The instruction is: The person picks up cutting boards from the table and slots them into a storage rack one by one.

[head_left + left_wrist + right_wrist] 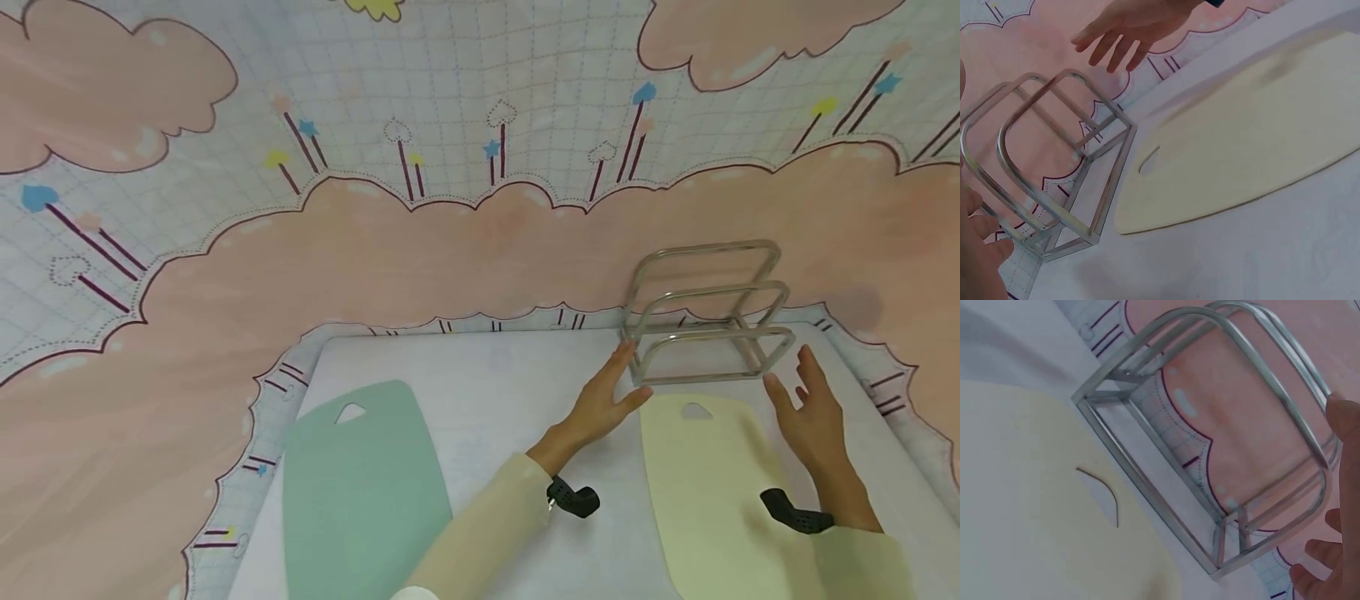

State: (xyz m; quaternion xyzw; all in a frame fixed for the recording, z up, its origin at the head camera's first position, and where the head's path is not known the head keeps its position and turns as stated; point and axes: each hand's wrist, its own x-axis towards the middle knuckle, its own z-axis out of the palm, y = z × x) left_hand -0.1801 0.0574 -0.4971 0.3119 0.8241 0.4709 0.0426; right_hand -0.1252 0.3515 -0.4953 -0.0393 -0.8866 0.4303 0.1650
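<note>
A silver metal rack (697,379) with three upright loops stands at the back right of the white table. My left hand (592,408) is at its left side, fingers straight; whether the fingertips touch the frame I cannot tell. On the other side my right hand (813,417) is held apart from the rack, fingers loosely spread and nothing in them. A cream cutting board (712,475) with a handle hole lies flat in front of the rack, between my hands. In the right wrist view the rack (1147,487) shows beside the board's (1022,487) holed end.
A green cutting board (360,500) lies flat on the left part of the white table (525,375). Behind the table hangs a patterned cloth (450,258) with pink clouds, close behind the rack.
</note>
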